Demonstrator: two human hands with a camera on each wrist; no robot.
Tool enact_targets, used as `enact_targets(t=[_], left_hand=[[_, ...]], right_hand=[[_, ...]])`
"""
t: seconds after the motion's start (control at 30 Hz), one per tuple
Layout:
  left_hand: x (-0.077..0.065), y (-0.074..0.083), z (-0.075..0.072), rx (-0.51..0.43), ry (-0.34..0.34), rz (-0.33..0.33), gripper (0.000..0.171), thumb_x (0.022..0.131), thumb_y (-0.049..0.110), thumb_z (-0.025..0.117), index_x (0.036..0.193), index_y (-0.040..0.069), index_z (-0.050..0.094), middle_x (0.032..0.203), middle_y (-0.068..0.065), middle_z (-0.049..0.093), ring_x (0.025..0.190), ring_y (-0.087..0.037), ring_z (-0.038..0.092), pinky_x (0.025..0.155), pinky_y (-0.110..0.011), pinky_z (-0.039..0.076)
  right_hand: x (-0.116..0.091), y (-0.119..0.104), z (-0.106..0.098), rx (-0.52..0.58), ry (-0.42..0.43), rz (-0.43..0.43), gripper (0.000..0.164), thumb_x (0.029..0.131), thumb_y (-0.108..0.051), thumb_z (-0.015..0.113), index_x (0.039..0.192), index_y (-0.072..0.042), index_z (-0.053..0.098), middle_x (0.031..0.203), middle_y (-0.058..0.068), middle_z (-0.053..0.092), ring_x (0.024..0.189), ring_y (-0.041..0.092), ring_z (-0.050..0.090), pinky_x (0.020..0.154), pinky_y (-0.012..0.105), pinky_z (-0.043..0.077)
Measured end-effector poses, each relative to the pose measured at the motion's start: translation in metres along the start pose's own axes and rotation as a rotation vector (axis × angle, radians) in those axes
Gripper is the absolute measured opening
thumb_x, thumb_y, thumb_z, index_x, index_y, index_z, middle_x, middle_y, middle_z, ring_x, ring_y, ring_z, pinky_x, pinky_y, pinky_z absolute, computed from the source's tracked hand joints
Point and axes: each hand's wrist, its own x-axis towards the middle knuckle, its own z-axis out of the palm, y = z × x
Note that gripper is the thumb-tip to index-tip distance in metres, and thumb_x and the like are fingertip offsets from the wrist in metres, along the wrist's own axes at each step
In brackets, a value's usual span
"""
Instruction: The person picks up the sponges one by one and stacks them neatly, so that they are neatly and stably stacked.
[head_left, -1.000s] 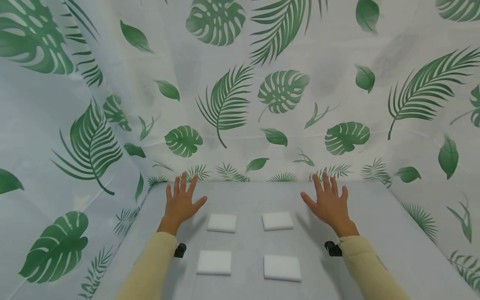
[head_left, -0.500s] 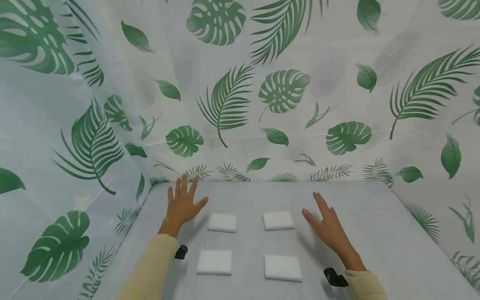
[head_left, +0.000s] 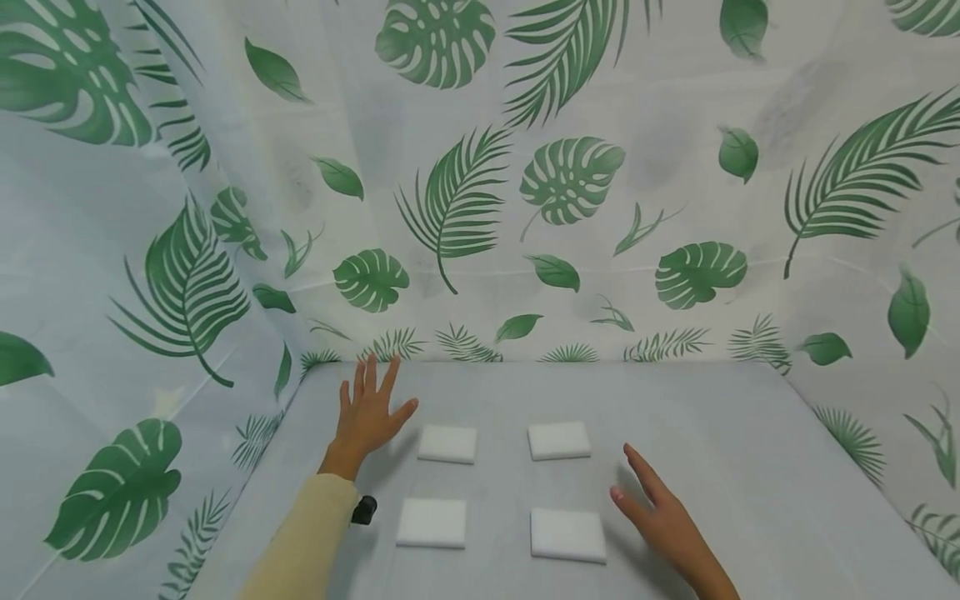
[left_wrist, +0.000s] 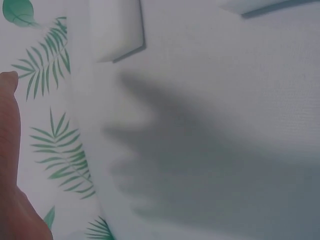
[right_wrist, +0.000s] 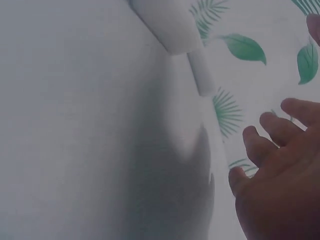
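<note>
Several white rectangular blocks, like sponges or foam pads, lie on a pale grey table. My left hand (head_left: 367, 421) hovers with fingers spread, left of the far left block (head_left: 447, 443), its shadow falling on the table. My right hand (head_left: 663, 521) holds nothing; its thumb points toward the near right block (head_left: 567, 535), a short gap away. The far right block (head_left: 559, 440) lies beyond that hand, and the near left block (head_left: 431, 523) sits closer to me. In the right wrist view the right hand's fingers (right_wrist: 280, 130) are loosely bent.
White sheeting (head_left: 480, 308) printed with green leaves hangs behind and along the sides of the table (head_left: 495, 400). A small black device (head_left: 364, 510) sits at the left wrist, by the pale yellow sleeve (head_left: 303, 533).
My right hand has drawn back toward me and turned edge-on, from beyond the far right block to beside the near right one. The left hand and the blocks stay nearly in place.
</note>
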Motion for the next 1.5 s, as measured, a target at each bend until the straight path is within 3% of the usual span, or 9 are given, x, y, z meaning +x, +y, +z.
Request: enact_targets(t=[0.17, 0.3, 0.4, 0.5, 0.57, 0.73, 1.03, 1.27, 1.5], left_hand=[[-0.003, -0.001, 0.005, -0.026, 0.009, 0.01, 0.088, 0.106, 0.052, 0.062, 0.173, 0.015, 0.019, 0.175, -0.029, 0.004, 0.16, -0.05, 0.005, 0.122, -0.073, 0.005], [-0.005, -0.002, 0.01, -0.048, 0.022, 0.021, 0.087, 0.105, 0.051, 0.063, 0.172, 0.014, 0.022, 0.174, -0.031, 0.007, 0.16, -0.052, 0.006, 0.121, -0.074, 0.006], [-0.005, -0.005, 0.015, -0.057, 0.02, 0.021, 0.087, 0.105, 0.052, 0.062, 0.172, 0.015, 0.021, 0.175, -0.029, 0.006, 0.16, -0.052, 0.006, 0.122, -0.074, 0.005], [-0.006, -0.009, 0.019, -0.078, 0.02, 0.025, 0.087, 0.106, 0.054, 0.06, 0.173, 0.016, 0.02, 0.175, -0.029, 0.005, 0.16, -0.051, 0.004, 0.122, -0.074, 0.004], [-0.007, -0.011, 0.021, -0.086, 0.026, 0.031, 0.087, 0.106, 0.055, 0.059, 0.173, 0.016, 0.019, 0.175, -0.029, 0.004, 0.16, -0.052, 0.004, 0.121, -0.074, 0.003], [-0.012, -0.006, 0.022, -0.071, 0.015, 0.016, 0.088, 0.106, 0.052, 0.061, 0.173, 0.015, 0.019, 0.175, -0.03, 0.005, 0.159, -0.052, 0.008, 0.122, -0.074, 0.008], [-0.02, -0.003, 0.028, -0.086, 0.03, 0.016, 0.088, 0.105, 0.051, 0.063, 0.172, 0.012, 0.021, 0.173, -0.032, 0.011, 0.159, -0.053, 0.011, 0.121, -0.074, 0.012], [-0.026, 0.002, 0.029, -0.193, 0.048, 0.029, 0.087, 0.106, 0.047, 0.064, 0.171, 0.008, 0.022, 0.172, -0.034, 0.01, 0.158, -0.054, 0.011, 0.121, -0.074, 0.014], [-0.032, 0.014, 0.02, -0.294, 0.06, 0.054, 0.088, 0.107, 0.047, 0.062, 0.172, 0.009, 0.016, 0.173, -0.033, 0.005, 0.159, -0.053, 0.007, 0.121, -0.074, 0.012]], right_hand=[[-0.012, 0.008, 0.008, 0.015, -0.007, -0.047, 0.08, 0.104, -0.039, 0.071, 0.168, -0.008, 0.033, 0.168, 0.024, 0.036, 0.154, 0.049, 0.03, 0.115, 0.072, 0.031], [-0.019, 0.013, 0.013, -0.012, -0.036, -0.034, 0.081, 0.099, -0.042, 0.077, 0.167, -0.016, 0.04, 0.166, 0.01, 0.045, 0.154, 0.034, 0.037, 0.116, 0.062, 0.036], [-0.022, 0.016, 0.016, 0.002, -0.069, -0.041, 0.081, 0.095, -0.042, 0.082, 0.164, -0.017, 0.046, 0.163, 0.009, 0.049, 0.157, 0.043, 0.028, 0.117, 0.068, 0.031], [-0.021, 0.019, 0.018, 0.016, -0.133, -0.03, 0.083, 0.091, -0.041, 0.085, 0.161, -0.013, 0.049, 0.164, 0.016, 0.047, 0.154, 0.063, 0.013, 0.111, 0.083, 0.024], [-0.019, 0.02, 0.019, -0.006, -0.173, 0.003, 0.086, 0.089, -0.041, 0.086, 0.161, -0.013, 0.049, 0.165, 0.02, 0.043, 0.151, 0.069, 0.006, 0.107, 0.087, 0.023], [-0.018, 0.02, 0.021, -0.044, -0.231, 0.05, 0.091, 0.087, -0.039, 0.088, 0.163, -0.013, 0.047, 0.166, 0.026, 0.038, 0.15, 0.07, 0.007, 0.104, 0.087, 0.03], [-0.023, 0.023, 0.023, -0.05, -0.211, -0.028, 0.086, 0.083, -0.037, 0.091, 0.157, -0.013, 0.054, 0.161, 0.026, 0.046, 0.147, 0.072, 0.017, 0.102, 0.084, 0.036], [-0.024, 0.024, 0.021, -0.04, -0.225, -0.006, 0.087, 0.083, -0.04, 0.091, 0.158, -0.017, 0.054, 0.164, 0.023, 0.043, 0.148, 0.07, 0.015, 0.102, 0.085, 0.034], [-0.022, 0.025, 0.018, 0.001, -0.204, -0.081, 0.082, 0.084, -0.037, 0.091, 0.155, -0.018, 0.057, 0.159, 0.018, 0.052, 0.147, 0.071, 0.019, 0.104, 0.085, 0.032]])
